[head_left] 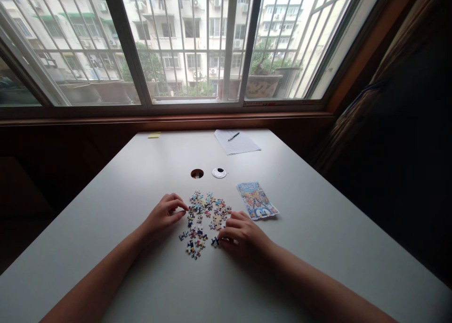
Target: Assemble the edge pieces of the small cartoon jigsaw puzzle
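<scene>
A loose heap of small, many-coloured jigsaw puzzle pieces (pixel 199 219) lies on the white table (pixel 155 285), some of them plain tan side up. My left hand (pixel 168 212) is at the heap's left edge, fingers bent and slightly apart, with the fingertips close to the outer pieces; I see nothing held in it. On the other side, my right hand (pixel 243 231) has curled fingers, its thumb and index tips pinched at a dark blue puzzle piece (pixel 215 241) low at the heap's right. Its palm side is hidden.
Right of the heap lies a colourful picture sheet (pixel 257 200). Beyond the pieces are a round cable hole (pixel 197 173) and a white round cap (pixel 219 173). Farther back are paper sheets (pixel 243 146) with a pen (pixel 233 136) and yellow sticky notes (pixel 154 135), below a barred window.
</scene>
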`<action>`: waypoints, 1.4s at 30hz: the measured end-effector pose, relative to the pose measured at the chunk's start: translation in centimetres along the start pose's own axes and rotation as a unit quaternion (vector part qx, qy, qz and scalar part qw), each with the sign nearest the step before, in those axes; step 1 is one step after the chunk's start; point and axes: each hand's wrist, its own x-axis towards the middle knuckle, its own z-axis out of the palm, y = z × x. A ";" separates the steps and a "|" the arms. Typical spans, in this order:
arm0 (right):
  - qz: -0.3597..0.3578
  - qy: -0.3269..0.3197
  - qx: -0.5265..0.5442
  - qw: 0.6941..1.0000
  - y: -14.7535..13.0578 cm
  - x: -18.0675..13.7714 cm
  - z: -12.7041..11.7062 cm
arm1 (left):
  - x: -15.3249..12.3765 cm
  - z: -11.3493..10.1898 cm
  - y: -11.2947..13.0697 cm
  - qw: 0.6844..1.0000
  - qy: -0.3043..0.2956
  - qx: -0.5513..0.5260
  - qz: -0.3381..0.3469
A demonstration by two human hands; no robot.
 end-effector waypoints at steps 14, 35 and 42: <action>-0.003 -0.005 0.011 1.000 0.1 0.0 -0.1 | 0.0 0.1 -0.2 0.999 0.001 -0.031 -0.006; 0.005 -0.029 0.024 0.999 0.1 0.0 -0.2 | -0.1 0.1 0.1 1.000 0.027 0.002 -0.006; 0.013 -0.026 0.023 0.999 0.1 0.0 -0.1 | -0.2 0.6 -0.1 0.997 0.037 0.066 0.018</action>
